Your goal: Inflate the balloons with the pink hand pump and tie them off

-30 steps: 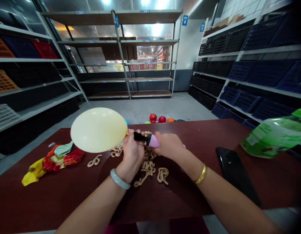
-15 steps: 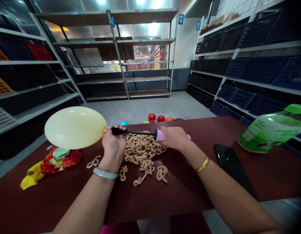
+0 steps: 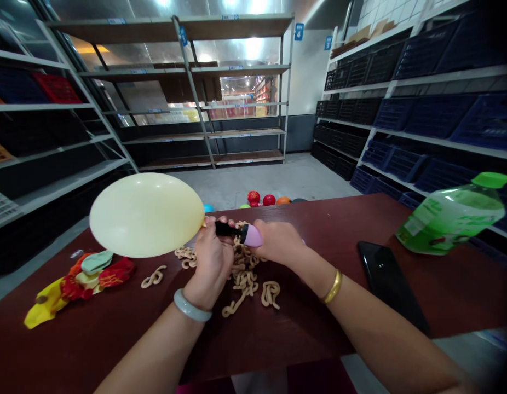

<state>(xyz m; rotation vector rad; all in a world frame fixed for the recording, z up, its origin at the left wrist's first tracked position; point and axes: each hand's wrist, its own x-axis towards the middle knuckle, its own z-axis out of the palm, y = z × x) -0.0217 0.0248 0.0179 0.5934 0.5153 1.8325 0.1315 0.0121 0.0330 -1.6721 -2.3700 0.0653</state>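
Pushing the pump (image 3: 238, 232) back in now, right hand (image 3: 278, 243) wrapped around it, left hand (image 3: 210, 261) pinching the yellow balloon (image 3: 147, 215) onto the nozzle above the table (image 3: 319, 328), so more air's going in.

You have one inflated yellow balloon (image 3: 147, 214), one hand pump (image 3: 252, 236), one green bottle (image 3: 450, 221), one black phone (image 3: 391, 284), one heap of chain links (image 3: 245, 276), one pile of limp balloons (image 3: 89, 273) and at least five coloured balls (image 3: 269, 200) on the floor.

Warehouse storeroom, tall metal shelving racks (image 3: 232, 87), stacked plastic crates (image 3: 434, 115), numbered aisle signs (image 3: 299, 31), concrete floor (image 3: 270, 178)
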